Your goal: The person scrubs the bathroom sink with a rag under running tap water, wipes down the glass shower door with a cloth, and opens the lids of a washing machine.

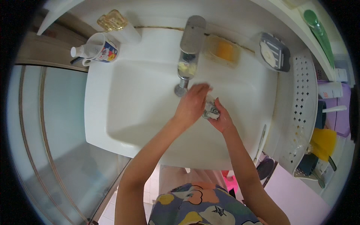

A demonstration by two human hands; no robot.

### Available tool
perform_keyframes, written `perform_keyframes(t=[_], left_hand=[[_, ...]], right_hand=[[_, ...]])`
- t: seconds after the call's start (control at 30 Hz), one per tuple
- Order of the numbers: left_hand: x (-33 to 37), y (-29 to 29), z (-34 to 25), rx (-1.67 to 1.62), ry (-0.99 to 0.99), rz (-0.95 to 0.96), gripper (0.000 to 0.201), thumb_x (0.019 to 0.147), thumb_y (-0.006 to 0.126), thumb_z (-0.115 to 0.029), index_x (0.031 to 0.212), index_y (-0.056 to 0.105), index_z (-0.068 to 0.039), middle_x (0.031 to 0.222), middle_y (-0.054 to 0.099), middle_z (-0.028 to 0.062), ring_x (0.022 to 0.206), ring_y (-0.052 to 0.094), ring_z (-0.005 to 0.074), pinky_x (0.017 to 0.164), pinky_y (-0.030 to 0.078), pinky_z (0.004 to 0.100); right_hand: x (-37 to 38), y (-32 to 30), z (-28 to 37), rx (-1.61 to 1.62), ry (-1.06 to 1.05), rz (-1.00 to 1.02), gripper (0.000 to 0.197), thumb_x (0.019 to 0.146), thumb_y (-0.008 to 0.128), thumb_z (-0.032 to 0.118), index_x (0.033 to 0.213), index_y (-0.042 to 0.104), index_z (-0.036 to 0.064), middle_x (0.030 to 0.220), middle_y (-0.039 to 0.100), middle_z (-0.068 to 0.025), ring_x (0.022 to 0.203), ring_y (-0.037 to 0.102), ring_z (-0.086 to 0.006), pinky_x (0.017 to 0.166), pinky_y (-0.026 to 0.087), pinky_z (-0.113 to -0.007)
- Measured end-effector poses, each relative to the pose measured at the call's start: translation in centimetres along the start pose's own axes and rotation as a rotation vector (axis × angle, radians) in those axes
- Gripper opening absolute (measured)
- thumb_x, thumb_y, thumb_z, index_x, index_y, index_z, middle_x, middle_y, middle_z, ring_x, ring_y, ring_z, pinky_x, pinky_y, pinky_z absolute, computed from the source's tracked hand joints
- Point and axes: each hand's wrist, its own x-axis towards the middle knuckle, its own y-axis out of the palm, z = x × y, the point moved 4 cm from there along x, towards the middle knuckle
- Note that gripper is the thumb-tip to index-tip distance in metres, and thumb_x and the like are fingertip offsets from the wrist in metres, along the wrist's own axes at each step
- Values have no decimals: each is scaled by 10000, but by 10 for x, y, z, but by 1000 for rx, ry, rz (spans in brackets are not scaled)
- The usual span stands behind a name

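My right hand [224, 117] holds a small crumpled grey-and-white piece, perhaps wet cloth [211, 110], over the white washbasin [142, 101]. Its thumb points up along the edge of the piece. My left hand [192, 102] is right beside it, back of the hand up, with bent fingers over or touching the upper part of the piece. Those fingers are blurred, so their grip does not show. Just beyond the left hand stands the metal faucet [193, 35], and the round metal drain fitting [180, 90] shows beside the wrist.
On the back rim sit an orange soap bar [225, 50] in a clear dish and a grey soap holder [278, 56]. A printed mug [107, 51] and a gold-capped bottle [112, 20] stand at the back left. A white perforated basket [303, 101] lines the right; a toothbrush-like stick [260, 144] lies on the rim.
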Motion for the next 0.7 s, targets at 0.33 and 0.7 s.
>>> perform_keyframes(t=[0.33,0.7], left_hand=[[130,28,5,182,-17,-184,274,790,538,4,1062,565,6,1092,561,198,1001,556,382,891,460,461],[185,73,1,674,-97,-19,412,767,669,-268,1082,562,-25,1028,601,151,982,598,307,784,532,428]], right_hand=[[-36,37,30,291,-77,54,297,891,582,202,1123,529,24,1057,553,-134,901,575,-275,835,525,-397],[-11,6,19,-208,-221,-54,228,915,591,247,1007,611,40,771,540,-32,568,463,-99,445,356,-225]])
